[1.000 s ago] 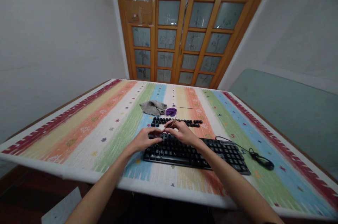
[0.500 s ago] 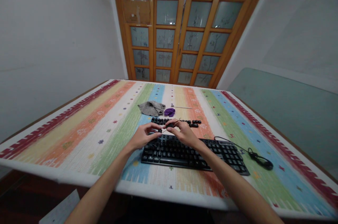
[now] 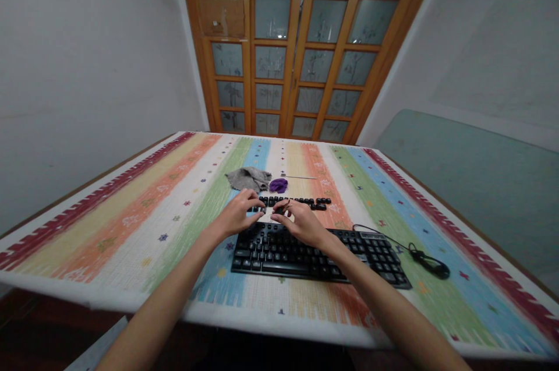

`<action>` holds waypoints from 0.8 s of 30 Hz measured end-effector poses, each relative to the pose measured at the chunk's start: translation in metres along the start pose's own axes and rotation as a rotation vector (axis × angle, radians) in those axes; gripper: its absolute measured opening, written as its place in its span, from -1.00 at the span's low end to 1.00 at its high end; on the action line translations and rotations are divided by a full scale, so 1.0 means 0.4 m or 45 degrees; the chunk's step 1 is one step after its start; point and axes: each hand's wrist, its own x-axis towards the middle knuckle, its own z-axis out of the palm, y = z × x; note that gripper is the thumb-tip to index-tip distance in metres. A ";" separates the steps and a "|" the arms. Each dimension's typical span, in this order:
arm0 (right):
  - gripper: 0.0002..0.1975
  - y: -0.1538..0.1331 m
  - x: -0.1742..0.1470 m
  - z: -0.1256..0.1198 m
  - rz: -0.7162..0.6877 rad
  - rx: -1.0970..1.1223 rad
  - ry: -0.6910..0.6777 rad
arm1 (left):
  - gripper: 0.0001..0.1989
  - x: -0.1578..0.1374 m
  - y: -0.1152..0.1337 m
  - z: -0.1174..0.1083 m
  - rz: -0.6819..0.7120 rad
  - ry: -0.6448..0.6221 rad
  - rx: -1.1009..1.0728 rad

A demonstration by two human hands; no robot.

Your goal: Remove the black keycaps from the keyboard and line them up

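Note:
A black keyboard (image 3: 297,254) lies on the striped tablecloth below both hands, with bare gaps along its top edge. My left hand (image 3: 239,214) is over its upper left corner, thumb and index finger closing on what looks like a small black keycap (image 3: 264,209). Just to the right, my right hand (image 3: 303,222) pinches a small dark object (image 3: 280,210), its kind mostly hidden by the fingers. The hands are apart. Behind them, rows of loose black keycaps (image 3: 321,204) sit on the cloth, partly covered by the fingers.
Beyond the keycaps lie a crumpled grey cloth (image 3: 248,177), a purple cloth bundle (image 3: 278,186) and a thin rod (image 3: 301,177). The keyboard's coiled black cable (image 3: 430,263) rests at the right. The tablecloth (image 3: 144,231) reaches the table's near edge.
My hands, which met over the small dark object, have separated. My left hand has drawn slightly toward the keycap rows, while the right stays nearly in place with the dark object.

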 end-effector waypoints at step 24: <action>-0.74 0.006 -0.013 -0.013 0.033 0.061 -0.037 | -0.88 0.030 -0.100 0.090 -0.054 -0.121 0.248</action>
